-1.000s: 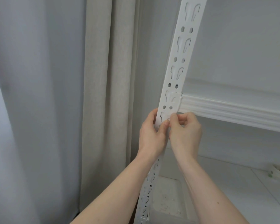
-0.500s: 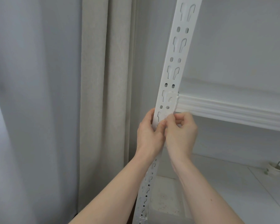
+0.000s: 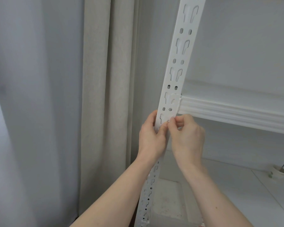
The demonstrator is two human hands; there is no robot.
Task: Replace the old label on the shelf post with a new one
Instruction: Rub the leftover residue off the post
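A white slotted shelf post (image 3: pixel 181 51) runs from the top right down to the bottom centre. A pale white label (image 3: pixel 174 104) is stuck on its face beside the end of the shelf beam, partly covering the slots. My left hand (image 3: pixel 150 138) wraps the post from the left just below the label, with its thumb pressed on the front. My right hand (image 3: pixel 187 136) is on the right side, its thumb and forefinger pinched together at the label's lower edge. The fingertips hide that edge.
A white ribbed shelf beam (image 3: pixel 236 115) runs right from the post. A lower white shelf (image 3: pixel 236 185) carries a small roll of tape (image 3: pixel 279 172) at the far right. A clear plastic bin (image 3: pixel 169 202) sits below. Beige and grey curtains (image 3: pixel 105 95) hang on the left.
Both hands stay at the same spot on the post. Only the view has shifted slightly.
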